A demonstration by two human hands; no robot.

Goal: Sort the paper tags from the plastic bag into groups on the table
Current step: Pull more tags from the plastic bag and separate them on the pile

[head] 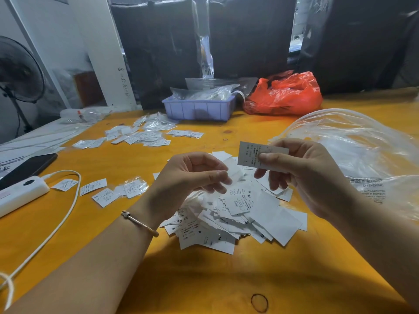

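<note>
A heap of white paper tags [240,220] lies on the orange table [204,279] in front of me. My right hand [301,175] pinches one tag marked L [251,155] between thumb and fingers, held up above the heap. My left hand [190,175] hovers over the heap's left side with fingers curled, and a tag [233,171] sits at its fingertips. A large clear plastic bag [362,150] lies crumpled at the right. Small groups of tags lie at the left [102,191] and farther back [140,137].
A lilac tray [199,108] with clear packets and a red plastic bag [285,96] stand at the back. A phone [27,168], a white power bank [20,196] and its cable [56,227] lie at the left. A rubber band [259,303] lies near the front edge.
</note>
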